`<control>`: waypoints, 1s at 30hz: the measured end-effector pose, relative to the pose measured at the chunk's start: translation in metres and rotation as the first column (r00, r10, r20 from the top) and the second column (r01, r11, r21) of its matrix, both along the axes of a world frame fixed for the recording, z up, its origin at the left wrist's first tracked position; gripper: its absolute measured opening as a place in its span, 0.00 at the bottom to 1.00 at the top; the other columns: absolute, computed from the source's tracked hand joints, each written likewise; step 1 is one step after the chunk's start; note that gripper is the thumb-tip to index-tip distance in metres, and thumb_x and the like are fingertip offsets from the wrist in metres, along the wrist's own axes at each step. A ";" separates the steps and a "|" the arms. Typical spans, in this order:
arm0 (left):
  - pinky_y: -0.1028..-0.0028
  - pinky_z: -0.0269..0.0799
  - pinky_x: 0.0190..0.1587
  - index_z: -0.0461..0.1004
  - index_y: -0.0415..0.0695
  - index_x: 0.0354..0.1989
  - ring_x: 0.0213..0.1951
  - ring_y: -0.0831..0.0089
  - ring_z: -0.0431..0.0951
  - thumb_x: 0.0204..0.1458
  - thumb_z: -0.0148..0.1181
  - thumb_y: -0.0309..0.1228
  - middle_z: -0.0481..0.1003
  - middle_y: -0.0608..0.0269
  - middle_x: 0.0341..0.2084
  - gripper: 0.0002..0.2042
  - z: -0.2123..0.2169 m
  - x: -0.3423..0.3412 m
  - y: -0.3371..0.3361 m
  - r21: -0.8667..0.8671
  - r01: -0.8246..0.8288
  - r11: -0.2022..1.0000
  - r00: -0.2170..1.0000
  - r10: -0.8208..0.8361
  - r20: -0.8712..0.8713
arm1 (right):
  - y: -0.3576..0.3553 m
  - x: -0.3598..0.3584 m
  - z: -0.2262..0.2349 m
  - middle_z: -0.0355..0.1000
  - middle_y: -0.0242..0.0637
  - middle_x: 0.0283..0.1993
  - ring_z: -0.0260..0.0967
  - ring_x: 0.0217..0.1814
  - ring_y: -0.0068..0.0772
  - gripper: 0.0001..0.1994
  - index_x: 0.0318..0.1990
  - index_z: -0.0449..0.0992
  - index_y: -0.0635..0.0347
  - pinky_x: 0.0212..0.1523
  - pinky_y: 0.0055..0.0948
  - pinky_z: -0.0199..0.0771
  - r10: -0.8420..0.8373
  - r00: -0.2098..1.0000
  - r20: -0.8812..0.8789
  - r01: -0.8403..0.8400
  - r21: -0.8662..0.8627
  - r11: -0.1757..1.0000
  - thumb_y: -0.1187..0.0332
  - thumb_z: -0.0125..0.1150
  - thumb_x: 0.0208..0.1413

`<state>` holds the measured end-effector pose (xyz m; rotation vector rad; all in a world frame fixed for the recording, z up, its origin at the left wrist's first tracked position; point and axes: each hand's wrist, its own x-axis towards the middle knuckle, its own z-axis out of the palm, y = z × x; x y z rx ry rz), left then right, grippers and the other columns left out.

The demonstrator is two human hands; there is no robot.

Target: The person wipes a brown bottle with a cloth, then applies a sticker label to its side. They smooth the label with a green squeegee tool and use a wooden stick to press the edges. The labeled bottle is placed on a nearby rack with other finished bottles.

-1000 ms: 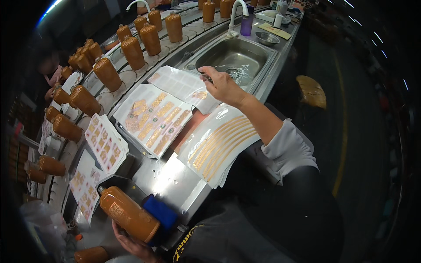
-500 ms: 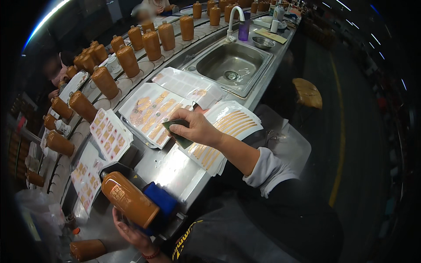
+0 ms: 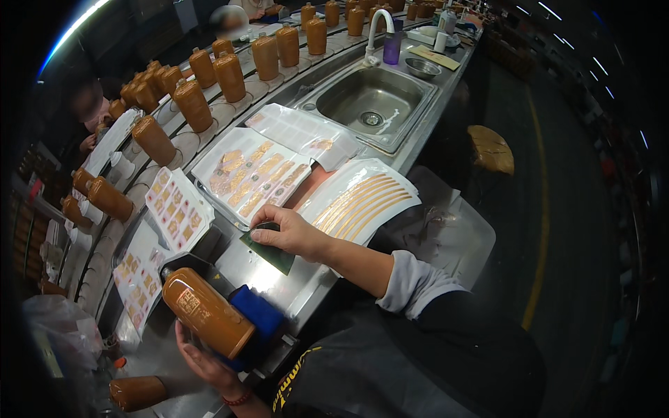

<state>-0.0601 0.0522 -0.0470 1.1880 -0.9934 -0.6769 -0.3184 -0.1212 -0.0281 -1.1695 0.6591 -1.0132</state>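
A brown bottle [image 3: 208, 313] with a gold label lies tilted in a dark holder with blue padding [image 3: 256, 313]. My left hand [image 3: 209, 362] is curved against the bottle's near-left side, steadying it; part of its fingers is hidden beneath. Between the thumb and fingers of my right hand [image 3: 291, 233] is a thin dark green flat scraper [image 3: 275, 256], held over the metal bench top. Just beyond that hand are a sheet of gold curved strips [image 3: 366, 198] and a stack of sheets with gold decals [image 3: 258, 171].
Two more decal sheets, one upright [image 3: 180, 212] and one flat [image 3: 138, 279], stand left of the holder. Brown bottles [image 3: 191, 106] ride a curved conveyor along the far side. A sink [image 3: 376, 104] with a white tap [image 3: 374, 42] is set into the bench. Another bottle [image 3: 138, 393] lies near left.
My right hand has moved nearer and slightly left with the scraper, away from the decal sheets. Conveyor bottles have shifted toward the near left. My left hand stays on the bottle.
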 end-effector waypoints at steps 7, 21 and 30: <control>0.61 0.57 0.67 0.55 0.34 0.69 0.65 0.60 0.62 0.71 0.32 0.48 0.62 0.47 0.64 0.30 0.002 0.002 -0.003 0.006 0.016 1.000 1.000 -0.016 -0.007 | 0.007 0.022 0.006 0.73 0.26 0.36 0.67 0.39 0.15 0.09 0.43 0.76 0.58 0.43 0.21 0.69 0.110 0.993 -0.031 -0.112 -0.044 0.993 0.67 0.67 0.58; 0.62 0.57 0.66 0.56 0.32 0.68 0.63 0.61 0.65 0.72 0.32 0.46 0.65 0.46 0.62 0.28 0.002 0.003 -0.006 -0.007 0.011 1.000 1.000 -0.011 0.017 | 0.010 0.039 0.000 0.73 0.29 0.40 0.67 0.44 0.17 0.11 0.44 0.76 0.60 0.48 0.22 0.70 0.118 0.984 -0.136 -0.136 -0.138 0.981 0.65 0.66 0.60; 0.62 0.58 0.66 0.57 0.31 0.67 0.64 0.61 0.65 0.72 0.32 0.44 0.65 0.47 0.62 0.28 0.000 0.003 -0.009 -0.017 -0.008 1.000 1.000 0.009 0.021 | 0.009 0.043 -0.005 0.74 0.31 0.40 0.68 0.44 0.20 0.11 0.43 0.77 0.60 0.47 0.25 0.70 0.105 0.988 -0.115 -0.116 -0.099 0.988 0.66 0.67 0.58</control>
